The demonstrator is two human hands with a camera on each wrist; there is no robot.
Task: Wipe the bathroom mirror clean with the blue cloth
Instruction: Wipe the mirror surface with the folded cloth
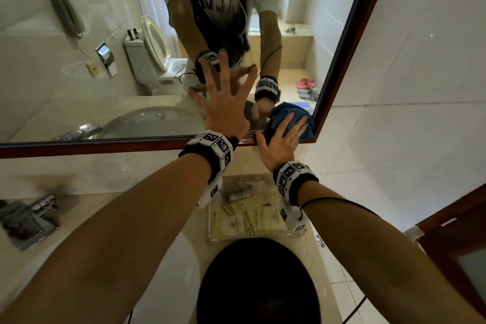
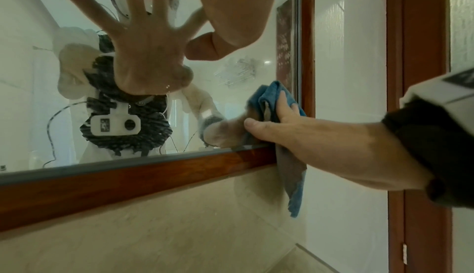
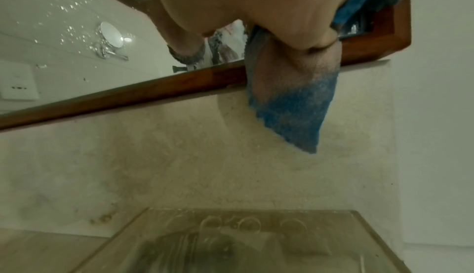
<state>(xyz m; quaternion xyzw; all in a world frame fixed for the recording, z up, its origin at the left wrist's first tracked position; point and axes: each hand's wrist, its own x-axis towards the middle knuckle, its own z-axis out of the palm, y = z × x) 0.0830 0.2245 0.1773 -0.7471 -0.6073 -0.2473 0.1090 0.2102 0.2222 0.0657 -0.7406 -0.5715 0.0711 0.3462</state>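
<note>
The wood-framed mirror (image 1: 105, 47) hangs over the counter. My right hand (image 1: 282, 139) presses the bunched blue cloth (image 1: 286, 110) against the glass at the mirror's lower right corner, fingers laid fairly straight over it. A loose end of the cloth (image 3: 295, 111) hangs below the frame (image 3: 128, 93) over the wall. My left hand (image 1: 223, 102) lies flat on the glass just to the left, fingers spread wide, holding nothing. In the left wrist view the cloth (image 2: 271, 93) sits under the right hand (image 2: 307, 135) beside the frame's right upright.
A smudge (image 2: 238, 70) marks the glass above the cloth, and water drops (image 3: 69, 7) dot it further left. Below stand a clear tray of sachets (image 1: 247, 216), a chrome faucet (image 1: 29, 216) and the white basin (image 1: 168, 271). A wooden door frame (image 1: 460, 231) is close on the right.
</note>
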